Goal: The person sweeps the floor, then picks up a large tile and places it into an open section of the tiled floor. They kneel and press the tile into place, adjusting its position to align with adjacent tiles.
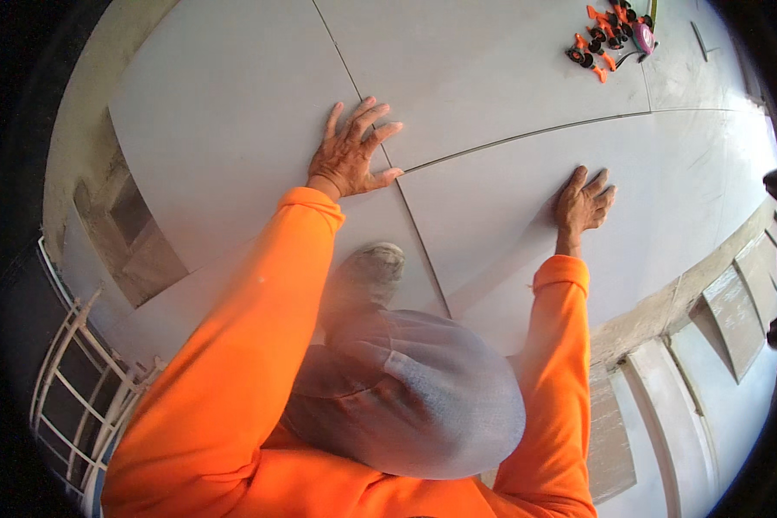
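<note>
Large grey floor tiles meet at thin dark joints in front of me. My left hand point(350, 154) lies with spread fingers on the left tile point(216, 129), its fingertips reaching the joint beside the far right tile point(492, 69). My right hand point(584, 202) rests on the near right tile point(501, 207), fingers slightly bent and apart, holding nothing visible. Between my forearms are my bent knee in grey trousers point(440, 388) and one dusty shoe point(375, 268) on the tiles.
A heap of orange and black knob-like pieces point(597, 47) lies at the far right, beside a round pink-purple item point(643, 36). A thin dark strip point(699, 41) is nearby. White metal bars point(82, 388) stand at left. Flat slabs point(734, 319) lie at lower right.
</note>
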Demonstrator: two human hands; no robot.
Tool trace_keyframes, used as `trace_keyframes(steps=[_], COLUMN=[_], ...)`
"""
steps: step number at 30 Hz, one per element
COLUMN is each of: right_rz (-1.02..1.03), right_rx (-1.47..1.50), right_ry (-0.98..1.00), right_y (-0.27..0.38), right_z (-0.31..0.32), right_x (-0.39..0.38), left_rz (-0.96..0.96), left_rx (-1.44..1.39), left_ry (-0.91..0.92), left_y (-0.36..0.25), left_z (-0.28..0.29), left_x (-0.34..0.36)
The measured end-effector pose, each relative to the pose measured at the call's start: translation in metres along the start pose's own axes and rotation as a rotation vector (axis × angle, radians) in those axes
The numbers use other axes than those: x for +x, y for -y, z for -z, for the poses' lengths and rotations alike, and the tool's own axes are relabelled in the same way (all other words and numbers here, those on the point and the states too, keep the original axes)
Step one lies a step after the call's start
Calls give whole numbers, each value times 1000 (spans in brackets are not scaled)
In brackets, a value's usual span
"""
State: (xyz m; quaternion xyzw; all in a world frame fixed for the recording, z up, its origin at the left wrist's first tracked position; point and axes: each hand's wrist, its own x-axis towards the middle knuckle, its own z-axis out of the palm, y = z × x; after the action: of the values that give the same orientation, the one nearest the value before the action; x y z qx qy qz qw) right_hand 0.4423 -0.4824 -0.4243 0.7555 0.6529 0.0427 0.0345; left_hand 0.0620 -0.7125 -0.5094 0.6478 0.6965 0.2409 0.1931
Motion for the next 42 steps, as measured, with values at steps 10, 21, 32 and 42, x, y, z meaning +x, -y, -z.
trace_keyframes(steps=[10,21,32,42], right_rz=[11,-130,-105,-112], right_rx=[-25,-65,-33,38], right_ry=[-96,-43,-67,49], right_y=[18,7,15,14], right_z=[8,18,11,22], right_x=[-7,28,29,57], left_rz=[56,-16,-16,-31], left_rx=[74,15,59,203], left_ry=[80,39,104,119], left_y=[-2,-14,-5,-30], left_z=[-4,-13,-8,-6], left_x=[-2,42,50,75])
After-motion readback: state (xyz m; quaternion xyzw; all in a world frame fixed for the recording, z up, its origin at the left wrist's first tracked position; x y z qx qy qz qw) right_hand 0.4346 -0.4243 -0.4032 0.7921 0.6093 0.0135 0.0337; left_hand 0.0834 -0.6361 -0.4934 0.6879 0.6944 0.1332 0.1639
